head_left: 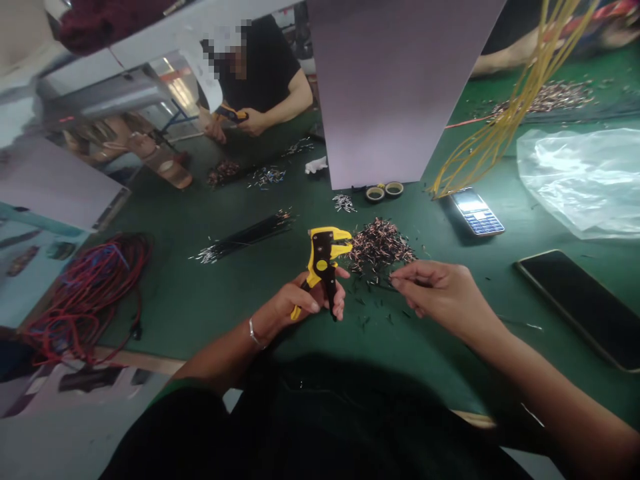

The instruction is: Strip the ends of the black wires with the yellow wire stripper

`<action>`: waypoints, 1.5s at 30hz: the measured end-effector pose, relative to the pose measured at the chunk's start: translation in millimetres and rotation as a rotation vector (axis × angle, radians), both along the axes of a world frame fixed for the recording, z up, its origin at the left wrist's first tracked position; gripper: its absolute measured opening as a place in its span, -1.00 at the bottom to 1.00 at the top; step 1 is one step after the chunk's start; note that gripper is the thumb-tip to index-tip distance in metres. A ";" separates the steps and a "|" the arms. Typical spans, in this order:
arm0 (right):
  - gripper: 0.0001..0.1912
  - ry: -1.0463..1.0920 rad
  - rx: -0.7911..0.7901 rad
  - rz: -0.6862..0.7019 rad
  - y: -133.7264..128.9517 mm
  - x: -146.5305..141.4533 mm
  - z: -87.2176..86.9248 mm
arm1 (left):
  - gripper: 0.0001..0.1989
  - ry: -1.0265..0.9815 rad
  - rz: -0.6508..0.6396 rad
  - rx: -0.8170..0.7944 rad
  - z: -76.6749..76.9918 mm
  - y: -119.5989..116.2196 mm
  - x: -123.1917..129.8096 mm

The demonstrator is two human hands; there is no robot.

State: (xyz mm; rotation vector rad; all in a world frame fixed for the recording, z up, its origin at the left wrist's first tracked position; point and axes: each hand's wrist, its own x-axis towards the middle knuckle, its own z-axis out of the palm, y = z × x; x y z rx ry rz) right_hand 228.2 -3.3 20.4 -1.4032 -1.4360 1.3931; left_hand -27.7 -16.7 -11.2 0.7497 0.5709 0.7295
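Note:
My left hand (295, 299) is closed around the handles of yellow-and-black wire strippers (323, 263), their jaws pointing right and up. The thumb and forefinger of my right hand (443, 290) pinch a thin black wire, whose dark end shows left of the fingertips. A thin wire with a silvery tip (523, 323) shows beyond that wrist; whether it is the same wire is hidden. Just past the strippers' jaws lies a heap of short copper-and-black wire scraps (381, 245). A bundle of black wires (245, 237) with bared ends rests left of the strippers.
On the green table (230, 300) lie tape rolls (375, 194), small silvery pieces (344, 203), a keypad phone (477, 212), a smartphone (583, 307) and clear plastic (585, 180). Red cables (95, 293) pile at left. Yellow wires (505, 123) and an upright panel (390, 93) stand behind. Co-workers sit opposite.

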 end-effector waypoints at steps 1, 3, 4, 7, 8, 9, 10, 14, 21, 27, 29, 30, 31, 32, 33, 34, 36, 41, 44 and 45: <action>-0.84 -0.013 0.027 0.015 -0.7 -0.6 -0.9 | -0.29 0.007 0.002 0.002 -0.3 -0.5 0.2; -0.85 -0.042 0.069 0.048 -2.4 -1.8 -1.2 | -0.30 0.020 0.003 0.020 -1.8 -1.2 0.4; -0.85 -0.057 0.081 0.062 -3.3 -2.3 -0.7 | -0.30 0.020 -0.002 0.034 -2.9 -1.4 0.4; -0.83 -0.090 0.084 0.071 -4.8 -3.8 2.0 | -0.30 0.003 -0.030 0.063 -6.8 -1.3 0.1; -0.83 -0.091 0.077 0.062 -4.7 -3.9 3.0 | -0.30 -0.002 -0.034 0.067 -7.9 -1.1 0.1; -0.83 -0.085 0.066 0.043 -4.3 -3.8 4.1 | -0.30 -0.004 -0.033 0.068 -8.7 -0.9 0.1; -0.83 -0.074 0.052 0.014 -3.5 -3.3 5.4 | -0.31 -0.008 -0.033 0.068 -9.3 -0.6 0.1; -0.82 -0.020 -0.019 -0.117 -0.3 0.3 12.3 | -0.33 -0.024 -0.037 0.077 -10.7 -0.1 -0.1; -0.88 0.030 -0.080 -0.056 -1.6 0.9 16.7 | -0.32 0.041 -0.061 0.104 -13.6 -1.8 -0.9; -0.87 0.088 -0.086 0.006 -4.2 -0.4 13.0 | -0.30 0.048 -0.090 0.115 -15.6 -2.7 -0.6; -0.86 0.090 -0.080 0.015 -4.5 1.0 12.2 | -0.31 0.052 -0.092 0.107 -15.6 -2.9 -0.3; -0.85 0.094 -0.081 0.017 -4.4 2.2 11.8 | -0.31 0.051 -0.091 0.102 -15.2 -2.9 -0.1; -0.85 0.101 -0.085 0.020 -4.3 3.6 11.4 | -0.32 0.047 -0.088 0.096 -14.7 -2.8 0.1; -0.84 0.112 -0.090 0.024 -4.1 5.0 11.1 | -0.32 0.039 -0.085 0.089 -14.0 -2.5 0.3; -0.83 0.123 -0.097 0.027 -3.9 6.4 10.8 | -0.32 0.027 -0.081 0.081 -13.2 -2.2 0.3; -0.83 0.129 -0.105 0.030 -3.6 7.5 10.7 | -0.32 0.014 -0.073 0.074 -12.6 -1.7 0.1; -0.82 0.125 -0.117 0.018 -3.0 8.9 10.9 | -0.32 -0.002 -0.054 0.073 -11.7 -0.4 -1.0; -0.84 0.078 -0.130 0.002 -2.2 8.5 12.7 | -0.31 0.006 -0.002 0.099 -12.2 2.1 -5.2; -0.85 0.044 -0.120 0.016 -2.0 8.0 12.9 | -0.31 0.022 0.002 0.109 -12.0 1.9 -6.2; -0.85 0.034 -0.118 0.018 -2.0 7.7 12.8 | -0.31 0.023 -0.001 0.110 -11.6 1.7 -6.1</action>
